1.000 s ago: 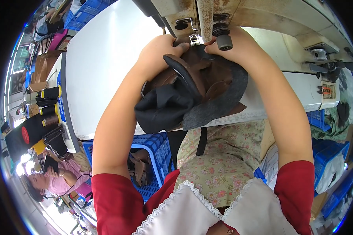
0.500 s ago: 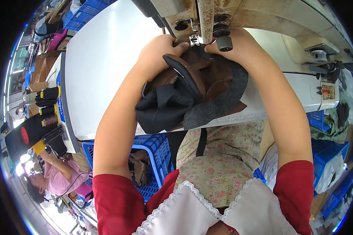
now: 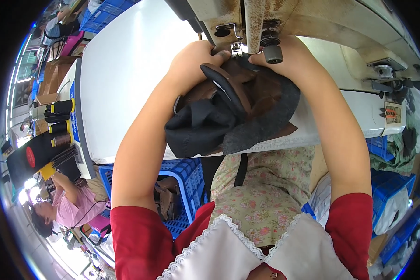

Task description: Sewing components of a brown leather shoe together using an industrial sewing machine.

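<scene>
Under the presser foot [image 3: 238,50] of a sewing machine [image 3: 308,21] lies the far end of a floppy brown leather and black fabric piece [image 3: 261,100], bunched like a soft bag. My left hand [image 3: 198,58] is closed on its edge just left of the foot, thumb pointing in toward the needle area. On the other side my right hand [image 3: 284,58] pinches the same piece, partly hidden behind the machine's dark knob [image 3: 273,53]. Black cloth [image 3: 198,126] folds toward me over the table edge. The fingertips beneath the piece are out of sight.
The white machine table [image 3: 121,88] spreads left of the work. A blue crate [image 3: 186,182] holding brown pieces stands below the table's front edge. More blue crates [image 3: 389,196] are at the right. A co-worker in pink [image 3: 77,210] sits at the far left beside another table.
The view has shifted slightly, so the machine and the piece appear a little farther right. Both hands keep their hold beside the presser foot; no clear movement of the piece shows.
</scene>
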`<state>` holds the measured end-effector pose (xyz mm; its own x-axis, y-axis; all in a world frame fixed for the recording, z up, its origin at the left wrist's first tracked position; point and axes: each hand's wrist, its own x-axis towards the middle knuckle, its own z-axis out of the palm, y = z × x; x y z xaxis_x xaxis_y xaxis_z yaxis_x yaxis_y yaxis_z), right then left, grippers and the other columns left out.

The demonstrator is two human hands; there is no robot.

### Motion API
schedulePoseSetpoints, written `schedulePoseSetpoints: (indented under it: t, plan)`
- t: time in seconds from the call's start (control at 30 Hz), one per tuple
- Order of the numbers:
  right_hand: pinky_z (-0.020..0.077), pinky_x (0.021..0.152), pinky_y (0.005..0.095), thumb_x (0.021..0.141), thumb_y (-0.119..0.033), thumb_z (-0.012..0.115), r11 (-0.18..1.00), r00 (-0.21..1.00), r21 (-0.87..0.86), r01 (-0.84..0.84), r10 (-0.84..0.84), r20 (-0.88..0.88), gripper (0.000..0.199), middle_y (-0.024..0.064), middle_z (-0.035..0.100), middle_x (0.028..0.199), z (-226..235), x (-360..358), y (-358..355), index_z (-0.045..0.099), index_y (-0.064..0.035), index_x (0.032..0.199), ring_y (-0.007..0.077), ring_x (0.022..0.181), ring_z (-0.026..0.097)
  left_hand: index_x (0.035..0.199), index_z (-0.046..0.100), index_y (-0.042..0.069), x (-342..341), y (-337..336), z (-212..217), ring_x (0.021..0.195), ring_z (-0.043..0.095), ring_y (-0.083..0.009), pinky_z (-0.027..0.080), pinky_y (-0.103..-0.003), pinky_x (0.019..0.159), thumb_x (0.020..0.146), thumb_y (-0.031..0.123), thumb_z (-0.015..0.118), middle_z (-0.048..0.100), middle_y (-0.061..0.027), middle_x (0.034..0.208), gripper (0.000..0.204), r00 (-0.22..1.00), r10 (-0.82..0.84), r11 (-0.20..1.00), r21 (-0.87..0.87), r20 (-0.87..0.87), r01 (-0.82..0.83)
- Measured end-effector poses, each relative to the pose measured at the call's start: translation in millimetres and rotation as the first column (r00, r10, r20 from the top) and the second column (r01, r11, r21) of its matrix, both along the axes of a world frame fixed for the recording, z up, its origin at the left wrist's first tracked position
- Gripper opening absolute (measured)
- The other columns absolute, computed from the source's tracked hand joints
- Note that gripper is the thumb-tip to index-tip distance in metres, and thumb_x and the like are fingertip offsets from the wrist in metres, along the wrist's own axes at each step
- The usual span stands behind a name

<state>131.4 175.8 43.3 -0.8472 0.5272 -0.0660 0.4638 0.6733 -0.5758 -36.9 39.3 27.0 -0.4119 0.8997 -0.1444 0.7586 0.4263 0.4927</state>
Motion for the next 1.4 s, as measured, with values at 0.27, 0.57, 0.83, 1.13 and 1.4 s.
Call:
schedulePoseSetpoints:
  t: [0.27,0.57,0.83,1.13,1.4]
  plan:
    - [0.0522,0.072,0.039,0.072,-0.033,0.079,0.986,0.993,0.166,-0.027,0.045,-0.109,0.032,0.0133,0.071,0.082,6,3,-9,0.073,-0.0071,0.089,0.0322,0.081,0.068,0.087,0.071,-0.004,0,-2,-2,0.077,0.067,-0.0378,0.051,-0.043,0.072,0.087,0.041,0.061,0.068,-0.0235,0.078,0.045,1.0,0.011,1.0,0.006,-0.003,-0.011]
    - [0.0511,0.071,0.0401,0.075,-0.033,0.076,0.952,0.98,0.291,-0.098,0.143,-0.14,0.025,0.0112,0.071,0.082,-20,2,2,0.074,-0.0114,0.087,0.0311,0.08,0.067,0.093,0.071,-0.002,-5,0,-7,0.078,0.068,-0.0356,0.052,-0.041,0.074,0.087,0.04,0.06,0.069,-0.022,0.081,0.044,0.999,-0.008,1.0,0.018,0.044,0.007]
    - [0.0517,0.071,0.039,0.073,-0.035,0.079,0.97,0.996,0.227,-0.086,0.09,-0.006,0.03,0.0095,0.072,0.082,-14,0,-1,0.074,-0.0107,0.09,0.0286,0.08,0.068,0.101,0.071,0.0,7,3,16,0.083,0.068,-0.0341,0.051,-0.04,0.076,0.088,0.036,0.061,0.071,-0.0202,0.087,0.04,0.995,0.043,0.994,-0.1,0.087,-0.035]
    - [0.0537,0.072,0.0402,0.072,-0.03,0.076,0.976,0.997,0.203,-0.074,0.078,-0.012,0.027,0.011,0.071,0.084,-10,2,-3,0.073,-0.0082,0.087,0.0294,0.082,0.068,0.104,0.07,0.002,6,1,12,0.084,0.068,-0.0344,0.051,-0.04,0.078,0.089,0.035,0.061,0.071,-0.0202,0.089,0.038,0.998,0.035,0.997,-0.067,0.057,-0.031]
    - [0.0555,0.072,0.0422,0.072,-0.025,0.072,0.973,0.994,0.21,-0.094,0.101,-0.027,0.022,0.0129,0.07,0.086,-14,2,-3,0.072,-0.0048,0.081,0.0309,0.084,0.068,0.102,0.071,0.001,6,0,11,0.081,0.068,-0.0338,0.051,-0.039,0.076,0.089,0.036,0.061,0.071,-0.0196,0.086,0.038,0.996,0.041,0.997,-0.062,0.083,-0.036]
